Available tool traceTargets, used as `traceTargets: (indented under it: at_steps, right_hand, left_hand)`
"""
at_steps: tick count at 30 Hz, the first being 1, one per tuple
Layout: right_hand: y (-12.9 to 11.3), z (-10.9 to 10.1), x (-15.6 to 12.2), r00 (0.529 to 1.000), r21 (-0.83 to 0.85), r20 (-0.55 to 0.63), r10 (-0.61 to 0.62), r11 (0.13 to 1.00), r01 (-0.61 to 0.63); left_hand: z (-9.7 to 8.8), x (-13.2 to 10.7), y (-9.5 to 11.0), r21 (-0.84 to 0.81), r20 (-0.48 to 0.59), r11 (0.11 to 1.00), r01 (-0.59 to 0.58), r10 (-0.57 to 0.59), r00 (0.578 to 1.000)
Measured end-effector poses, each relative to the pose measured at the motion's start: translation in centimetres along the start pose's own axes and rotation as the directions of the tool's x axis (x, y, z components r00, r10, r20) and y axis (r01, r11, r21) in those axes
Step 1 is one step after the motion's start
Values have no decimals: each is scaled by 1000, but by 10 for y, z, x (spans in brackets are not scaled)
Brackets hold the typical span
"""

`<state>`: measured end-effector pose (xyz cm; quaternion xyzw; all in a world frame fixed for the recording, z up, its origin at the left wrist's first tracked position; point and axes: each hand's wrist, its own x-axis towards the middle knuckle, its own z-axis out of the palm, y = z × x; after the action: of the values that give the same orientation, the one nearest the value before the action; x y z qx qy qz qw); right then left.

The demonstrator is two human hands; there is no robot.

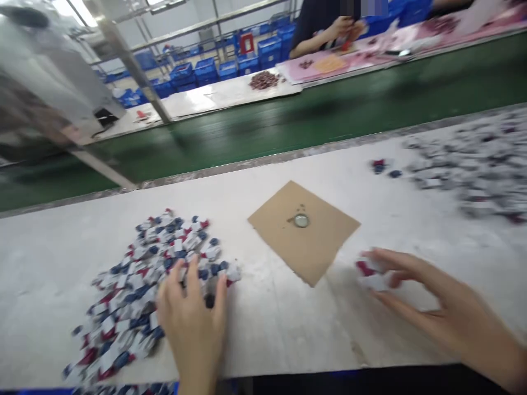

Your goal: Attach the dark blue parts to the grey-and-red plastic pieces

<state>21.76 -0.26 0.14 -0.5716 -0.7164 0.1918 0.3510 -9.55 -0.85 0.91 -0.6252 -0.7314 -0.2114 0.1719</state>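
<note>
My left hand (193, 312) rests at the right edge of a pile of small white, navy and dark-red pieces (140, 285). Its fingers are spread, with several pieces around and under the fingertips. My right hand (428, 302) is over the worktable (288, 329), thumb and fingers pinching a small white and red piece (366, 269); blur hides its exact kind. Between the hands lies a square of brown cardboard (313, 252), turned cornerwise. On it sits a small round metal cap (301, 220) with dark specks beside it.
A second spread of similar pieces (473, 164) covers the right side. Beyond the table runs a green conveyor belt (247, 131). Across it, a person's hands (343, 30) work near a pink mat (300, 68). A metal post (135, 66) rises at left; blue bins (206, 71) stand behind.
</note>
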Motion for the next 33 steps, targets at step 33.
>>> traceTargets:
  at_steps: [33]
  right_hand:
    - [-37, 30, 45, 929, 345, 359, 91, 912, -223]
  left_hand:
    - [15, -10, 106, -458, 876, -259, 850, 32, 482]
